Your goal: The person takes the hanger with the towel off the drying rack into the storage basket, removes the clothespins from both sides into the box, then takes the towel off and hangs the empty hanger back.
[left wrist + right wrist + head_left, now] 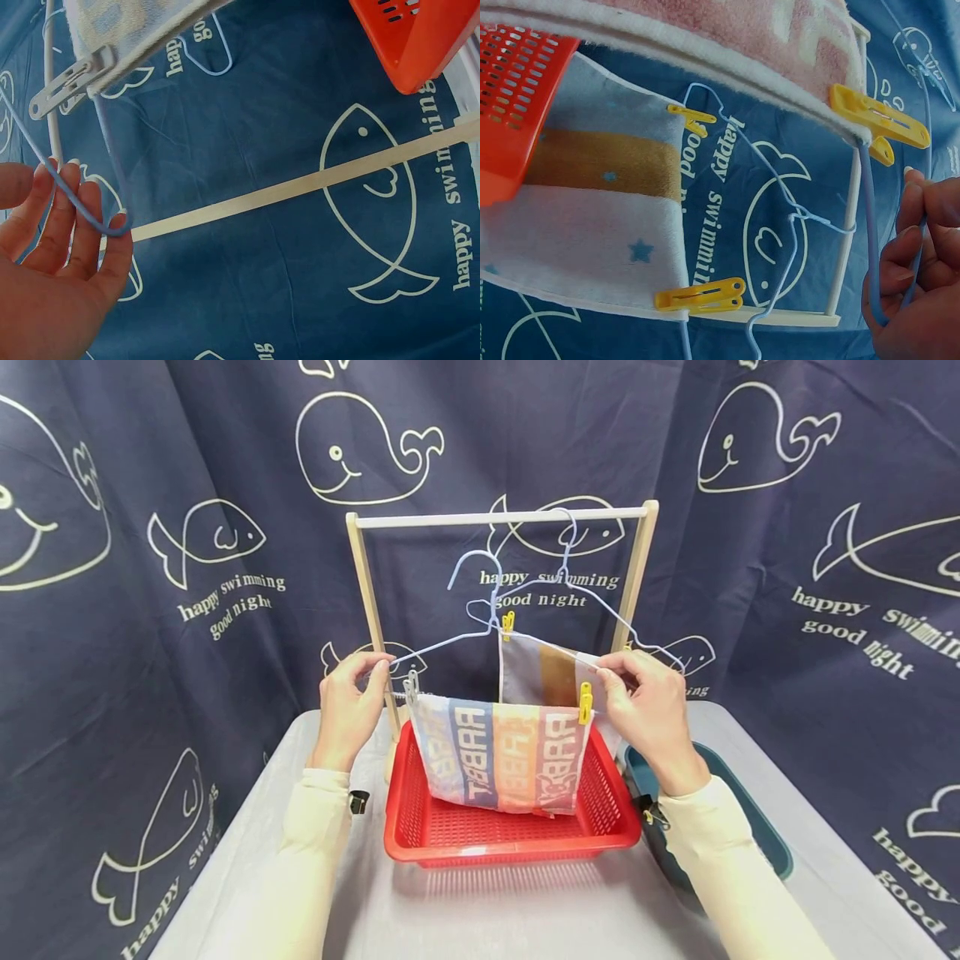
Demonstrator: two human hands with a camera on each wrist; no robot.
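Note:
Both hands hold a light-blue clothes hanger [442, 646] by its two ends, hook upward, over the red basket [510, 850]. My left hand [347, 710] pinches the left end between thumb and fingers, while my right hand [651, 706] grips the right end. From its lower bar hangs a striped, lettered towel [480, 756]. A grey clothespin [71, 81] fastens the towel's left corner and a yellow clothespin [585, 703] its right. Behind, a second blue hanger [606, 603] hooks over the rack's white bar [450, 520], carrying a grey-and-brown towel [607, 161] held by yellow clothespins [699, 295].
The wooden rack post [366, 581] stands on the left, its partner post [637, 568] on the right. A teal basin [761, 827] sits beside the basket, partly behind my right forearm. Dark-blue patterned curtain [225, 443] surrounds the pale table [450, 918].

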